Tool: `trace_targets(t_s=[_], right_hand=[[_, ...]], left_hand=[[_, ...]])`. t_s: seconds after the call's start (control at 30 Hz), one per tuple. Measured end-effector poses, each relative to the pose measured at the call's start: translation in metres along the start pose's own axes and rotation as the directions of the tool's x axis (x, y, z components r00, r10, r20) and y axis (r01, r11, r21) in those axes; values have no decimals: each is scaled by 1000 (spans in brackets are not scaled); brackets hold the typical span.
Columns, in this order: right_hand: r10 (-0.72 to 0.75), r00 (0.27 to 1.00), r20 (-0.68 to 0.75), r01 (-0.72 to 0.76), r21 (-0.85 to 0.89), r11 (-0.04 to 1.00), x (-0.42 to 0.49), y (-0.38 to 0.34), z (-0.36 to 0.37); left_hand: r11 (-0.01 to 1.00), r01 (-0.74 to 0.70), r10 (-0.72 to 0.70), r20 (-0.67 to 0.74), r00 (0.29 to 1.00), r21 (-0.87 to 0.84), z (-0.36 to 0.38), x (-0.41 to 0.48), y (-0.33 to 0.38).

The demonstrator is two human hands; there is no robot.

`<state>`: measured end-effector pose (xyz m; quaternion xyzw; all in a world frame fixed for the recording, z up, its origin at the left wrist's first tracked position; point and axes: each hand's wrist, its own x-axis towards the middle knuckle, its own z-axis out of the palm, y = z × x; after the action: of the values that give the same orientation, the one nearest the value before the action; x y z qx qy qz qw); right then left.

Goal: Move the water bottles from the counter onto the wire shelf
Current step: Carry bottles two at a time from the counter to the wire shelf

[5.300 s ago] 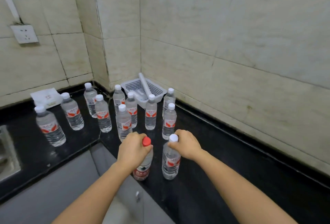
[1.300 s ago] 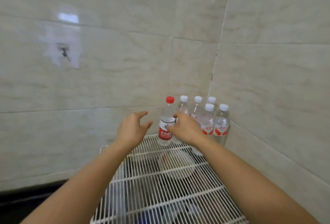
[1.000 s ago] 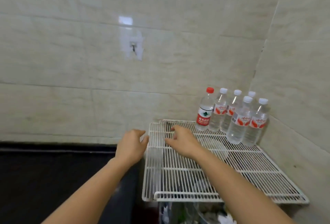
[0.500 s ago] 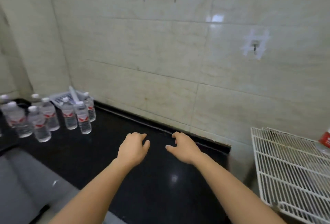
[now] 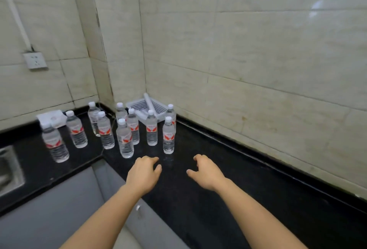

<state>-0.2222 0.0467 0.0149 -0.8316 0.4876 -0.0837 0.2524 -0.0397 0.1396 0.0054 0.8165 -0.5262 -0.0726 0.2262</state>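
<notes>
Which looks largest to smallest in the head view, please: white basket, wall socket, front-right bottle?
Largest: white basket, partly hidden. Then the front-right bottle and wall socket look similar, so unranked.

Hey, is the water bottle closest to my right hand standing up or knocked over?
Upright. The water bottle stands on its base on the black counter, with its white cap on top.

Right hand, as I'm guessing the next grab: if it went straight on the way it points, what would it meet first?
Probably the nearest water bottle, standing ahead of the right hand; depth is uncertain.
</notes>
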Motion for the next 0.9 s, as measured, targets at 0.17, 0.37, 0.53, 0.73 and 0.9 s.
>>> trace_targets(t_s=[0.17,0.37,0.53,0.73,0.9], right_hand=[[-15,998,53,16,-23,1000,66,-32,24],[-39,999,38,40,-20,999,163,-44,32],[-67,998,-21,66,-11,998,244,-47,25],[-119,993,-11,118,-77,990,306,-52,22],[-186,982,21,182,-346,920,329,-52,30]], left_hand=[[999,50,-50,17,999,7,0,53,-47],[998,65,-65,25,998,-4,14,140,-77],[996,86,-85,35,996,-27,24,221,-85],[996,80,-78,30,996,-49,33,298,-90],[999,5,-8,74,997,35,36,350,-94]])
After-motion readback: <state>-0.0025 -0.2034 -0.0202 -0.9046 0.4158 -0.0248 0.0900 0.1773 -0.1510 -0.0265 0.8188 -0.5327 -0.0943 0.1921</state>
